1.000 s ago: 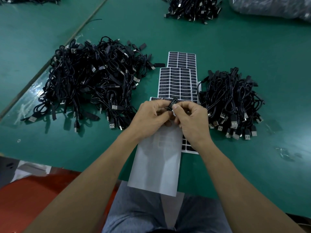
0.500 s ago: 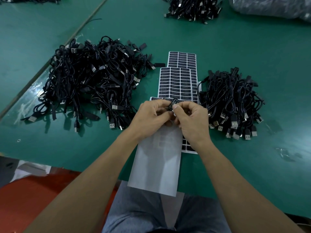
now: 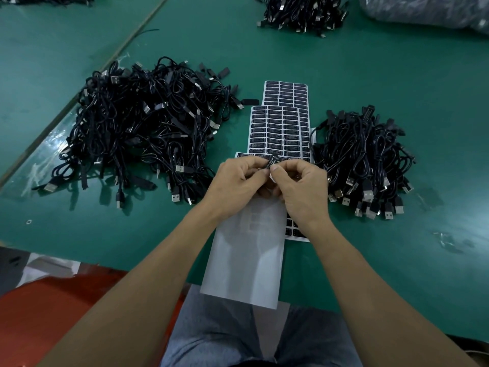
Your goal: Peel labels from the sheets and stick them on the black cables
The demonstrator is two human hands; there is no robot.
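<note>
While hovering above the blank white backing sheet (image 3: pixel 243 260), pinching a small black lettered label (image 3: pixel 272 163) together in curled fingertips of left hand (image 3: pixel 238 178) and right hand (image 3: pixel 301 186).

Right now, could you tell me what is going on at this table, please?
A person's left hand and right hand pinch one small black labelled piece between their fingertips, above the label sheets. A large pile of black cables lies to the left, a smaller pile to the right. A blank backing sheet overhangs the green table at its near edge. Whether the label is fully on, I cannot tell.
</note>
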